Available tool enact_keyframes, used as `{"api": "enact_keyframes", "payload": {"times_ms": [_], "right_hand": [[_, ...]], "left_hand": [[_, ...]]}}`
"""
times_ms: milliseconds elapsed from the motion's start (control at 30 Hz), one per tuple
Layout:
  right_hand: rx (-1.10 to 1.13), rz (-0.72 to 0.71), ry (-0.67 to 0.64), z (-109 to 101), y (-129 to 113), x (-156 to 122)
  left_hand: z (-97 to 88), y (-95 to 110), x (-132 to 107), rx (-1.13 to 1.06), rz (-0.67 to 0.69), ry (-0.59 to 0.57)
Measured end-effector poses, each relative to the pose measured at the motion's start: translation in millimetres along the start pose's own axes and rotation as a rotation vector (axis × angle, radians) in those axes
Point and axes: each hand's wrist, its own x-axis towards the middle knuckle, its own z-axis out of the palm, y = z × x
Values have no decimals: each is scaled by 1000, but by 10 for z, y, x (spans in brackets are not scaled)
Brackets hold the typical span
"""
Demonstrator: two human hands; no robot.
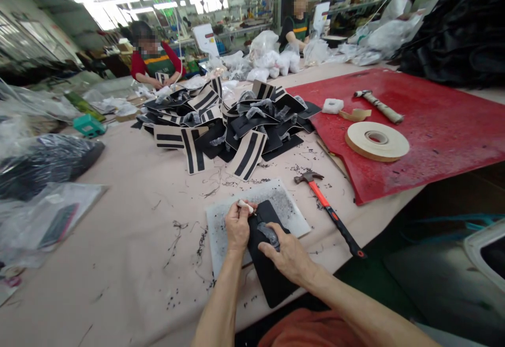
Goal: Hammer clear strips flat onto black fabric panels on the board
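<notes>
A black flat panel [272, 284] lies slantwise on a pale cutting board [294, 212] speckled with black bits. My left hand [238, 228] is closed around a small white-wrapped tool [245, 206], its thin tip down at the panel's upper left part. What kind of tool it is, I cannot make out. On the panel's middle sits a handle wrapped in clear plastic [269, 234]; my right hand [292, 255] grips it between thumb and fingers. To the right of the board lies a claw hammer [329, 210] with a red and black handle.
Behind the board is a heap of black panels [248, 120], some showing striped beige backs. A red sheet [442, 120] at right carries a tape roll [376, 140] and a second hammer [381, 106]. Plastic bags [47, 162] lie left. Co-workers sit across the table [142, 231].
</notes>
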Motion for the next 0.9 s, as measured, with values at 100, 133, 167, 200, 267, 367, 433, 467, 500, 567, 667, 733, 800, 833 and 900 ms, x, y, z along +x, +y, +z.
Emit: {"api": "enact_keyframes", "payload": {"times_ms": [100, 133, 167, 200, 267, 367, 433, 467, 500, 567, 667, 733, 800, 833, 900], "right_hand": [[40, 41, -18, 27, -35, -2], [47, 47, -21, 40, -43, -4], [56, 50, -25, 51, -49, -7], [67, 50, -31, 59, -51, -8], [87, 53, -43, 64, -47, -7], [101, 64, -56, 52, -29, -6], [118, 63, -67, 43, -14, -8], [131, 57, -71, 40, -6, -9], [143, 48, -73, 37, 2, -10], [165, 19, -75, 32, 17, -9], [206, -16, -70, 21, 28, 0], [223, -15, -65, 16, 30, 7], [221, -10, -64, 20, 29, 10], [216, -12, -63, 26, 26, 9], [209, -23, -61, 40, 15, 1]], "left_hand": [[-54, 18, -32, 125, 31, -17], [-66, 19, -37, 126, 28, -21], [-75, 16, -38, 110, 16, -26], [-82, 11, -35, 86, 2, -31], [-93, 0, -25, 40, -23, -43], [-108, -3, -10, -15, -44, -63], [-113, 4, -8, -25, -52, -76], [-115, 9, -9, -22, -54, -81], [-116, 13, -10, -14, -54, -82], [-116, 17, -14, 7, -47, -84], [-117, 15, -18, 32, -33, -92], [-119, 12, -18, 51, -17, -97], [-120, 12, -18, 87, 4, -99], [-120, 15, -18, 111, 15, -99], [-117, 31, -21, 164, 35, -103]]}}
